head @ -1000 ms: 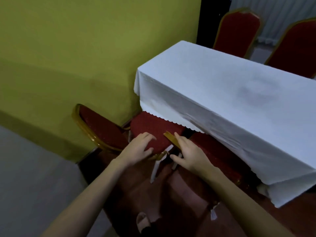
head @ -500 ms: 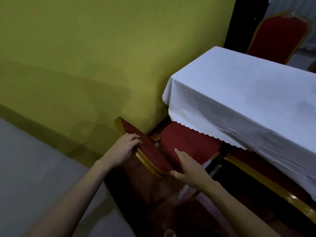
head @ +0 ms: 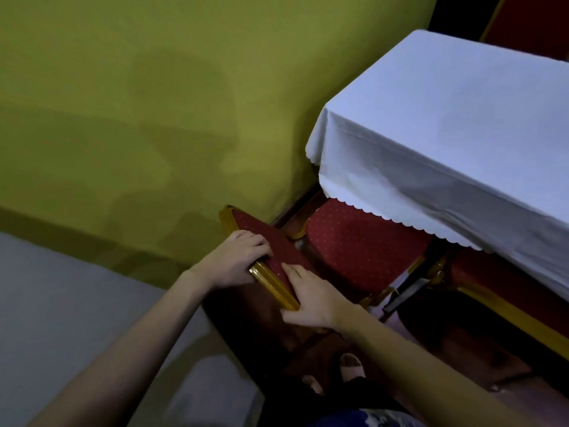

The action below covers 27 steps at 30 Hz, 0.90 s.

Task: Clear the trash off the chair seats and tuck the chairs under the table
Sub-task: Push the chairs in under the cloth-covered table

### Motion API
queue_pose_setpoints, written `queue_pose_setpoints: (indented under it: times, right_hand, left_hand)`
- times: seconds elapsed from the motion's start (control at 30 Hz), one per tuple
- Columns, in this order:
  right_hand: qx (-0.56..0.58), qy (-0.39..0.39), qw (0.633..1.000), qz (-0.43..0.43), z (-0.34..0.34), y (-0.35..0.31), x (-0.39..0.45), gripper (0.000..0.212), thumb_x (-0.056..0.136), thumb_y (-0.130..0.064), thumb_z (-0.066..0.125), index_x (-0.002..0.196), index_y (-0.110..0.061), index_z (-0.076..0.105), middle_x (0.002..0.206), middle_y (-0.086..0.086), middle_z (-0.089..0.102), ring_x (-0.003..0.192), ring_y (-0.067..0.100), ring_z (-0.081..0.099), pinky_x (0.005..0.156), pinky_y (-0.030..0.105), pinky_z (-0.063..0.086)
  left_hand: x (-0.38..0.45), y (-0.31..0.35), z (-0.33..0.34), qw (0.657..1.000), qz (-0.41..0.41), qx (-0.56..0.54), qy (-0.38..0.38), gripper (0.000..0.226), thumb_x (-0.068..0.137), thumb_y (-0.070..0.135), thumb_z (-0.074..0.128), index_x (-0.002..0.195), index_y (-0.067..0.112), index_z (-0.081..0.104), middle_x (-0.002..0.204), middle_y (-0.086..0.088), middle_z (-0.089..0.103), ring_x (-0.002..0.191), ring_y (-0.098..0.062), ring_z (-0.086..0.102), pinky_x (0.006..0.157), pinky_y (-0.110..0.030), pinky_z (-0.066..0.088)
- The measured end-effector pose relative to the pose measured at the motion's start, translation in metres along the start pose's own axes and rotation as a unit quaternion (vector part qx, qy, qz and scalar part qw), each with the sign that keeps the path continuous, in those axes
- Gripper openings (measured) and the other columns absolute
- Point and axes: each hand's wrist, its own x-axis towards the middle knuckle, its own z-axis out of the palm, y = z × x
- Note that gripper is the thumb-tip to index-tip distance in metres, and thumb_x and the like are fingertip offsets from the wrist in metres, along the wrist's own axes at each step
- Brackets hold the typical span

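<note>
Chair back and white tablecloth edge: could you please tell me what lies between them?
In the head view, only the red seat lies between chair back and tablecloth; no trash shows on it.

Chair [head: 363, 245] seat under table [head: 446, 118], 2nd chair [head: 508, 291] right.

Red gold-framed chair [head: 363, 245] half under table [head: 446, 118]

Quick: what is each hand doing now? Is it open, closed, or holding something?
Left hand: grips the top of the chair back.
Right hand: holds the same chair back, fingers on its front, thumb behind.
</note>
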Motion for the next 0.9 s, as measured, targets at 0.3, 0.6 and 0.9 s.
queue_pose_setpoints:
  times: [0.3, 0.6, 0.9]
  right_hand:
    - [0.02, -0.023, 1.0, -0.005, -0.004, 0.004, 0.004, 0.094, 0.084, -0.044, 0.059, 0.151, -0.018, -0.001, 0.159, 0.009, 0.015, 0.143, 0.022, 0.022, 0.115, 0.035, 0.026]
    - [0.098, 0.152, 0.963, 0.2, 0.041, -0.03, -0.027, 0.08, 0.083, -0.028, 0.062, 0.15, -0.019, 0.02, 0.151, 0.005, 0.036, 0.135, 0.021, 0.038, 0.11, 0.03, 0.031]
    - [0.064, 0.144, 0.976, 0.149, 0.021, -0.006, -0.037, 0.078, 0.082, -0.02, 0.065, 0.149, -0.018, 0.026, 0.149, 0.005, 0.041, 0.133, 0.02, 0.042, 0.109, 0.035, 0.037]
  left_hand:
    - [0.009, -0.079, -0.01, 0.998, 0.034, -0.055, 0.012, 0.049, 0.067, 0.017, 0.077, 0.115, 0.014, 0.063, 0.115, -0.003, 0.065, 0.109, -0.022, 0.06, 0.093, -0.027, 0.038]
    - [0.061, -0.086, 0.0, 0.99, 0.138, -0.02, -0.029, 0.045, 0.072, 0.05, 0.056, 0.11, 0.028, 0.064, 0.11, 0.009, 0.071, 0.102, -0.014, 0.067, 0.091, -0.038, 0.052]
    - [0.063, -0.083, 0.002, 0.99, 0.13, -0.058, 0.002, 0.059, 0.067, 0.057, 0.046, 0.113, 0.026, 0.066, 0.111, 0.006, 0.07, 0.1, -0.019, 0.068, 0.08, -0.035, 0.051]
